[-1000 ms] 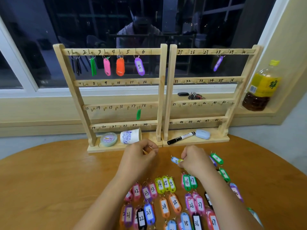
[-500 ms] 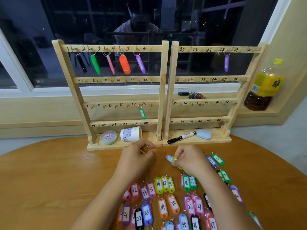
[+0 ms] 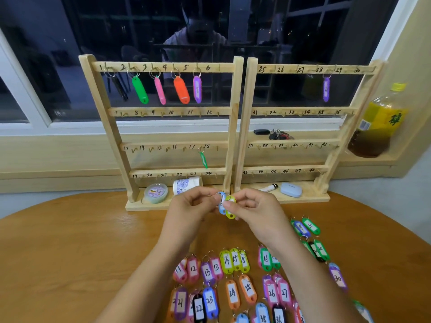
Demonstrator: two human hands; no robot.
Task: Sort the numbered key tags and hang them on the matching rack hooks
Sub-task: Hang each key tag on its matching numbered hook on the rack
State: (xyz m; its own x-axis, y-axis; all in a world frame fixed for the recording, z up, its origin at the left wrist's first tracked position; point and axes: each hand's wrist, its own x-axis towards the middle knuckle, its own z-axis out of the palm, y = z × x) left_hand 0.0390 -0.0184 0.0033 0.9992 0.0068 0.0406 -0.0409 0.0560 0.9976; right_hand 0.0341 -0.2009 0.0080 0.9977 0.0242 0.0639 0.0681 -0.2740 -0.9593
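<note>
Raised and drawn together, the left hand (image 3: 189,212) pinches a blue tag (image 3: 221,204) and the right hand (image 3: 255,212) a touching yellow tag (image 3: 231,209) between the fingers (image 3: 203,194); a loose pinch would drop one, scattering the sorted tags (image 3: 232,292) below them.

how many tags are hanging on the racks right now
7. Left rack top rail: black tag, green tag, pink tag, orange tag, purple tag. Its third rail: small green tag. Right rack top rail: second purple tag. None looks hidden.
</note>
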